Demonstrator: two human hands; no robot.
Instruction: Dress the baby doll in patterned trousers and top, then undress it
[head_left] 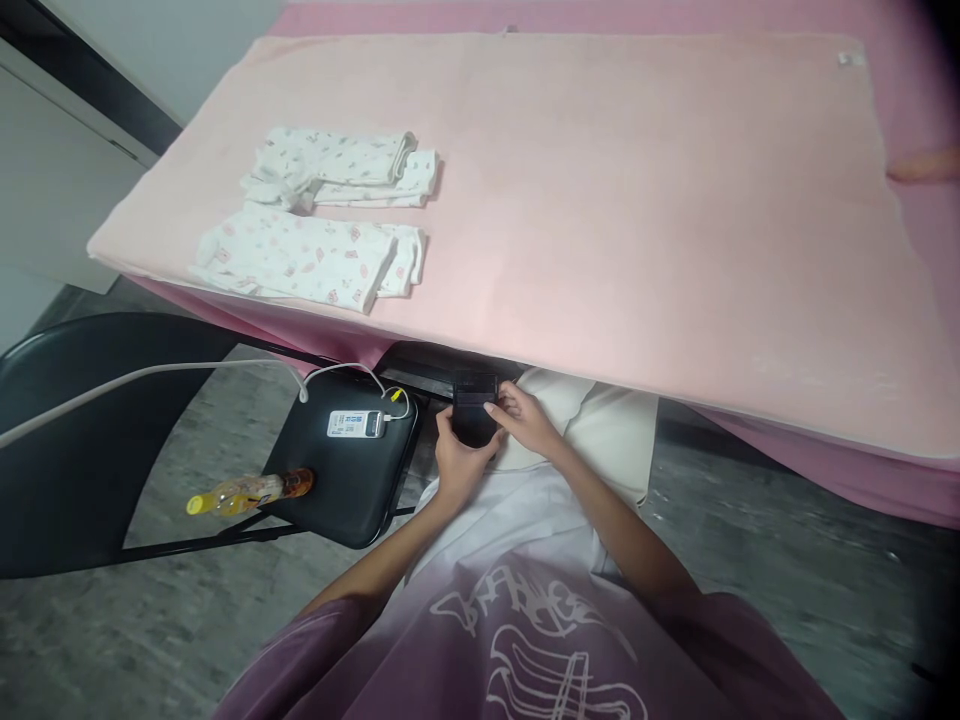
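Note:
Over my lap, just below the table's front edge, I hold a dark smartphone [474,418]. My left hand [461,462] is closed around its lower left part, with the thumb along the side. At the phone's right edge, my right hand [527,422] also grips it, its thumb over the screen and its fingers curled beside the edge. What the screen displays is too dark to read.
Folded white printed baby clothes [300,255] lie on the pink table cover [637,200]. A black folding chair [352,500] at left bears a white power bank [354,424] with a cable and a yellow-capped bottle [251,492]. Another person's hand [926,166] touches the table's right side.

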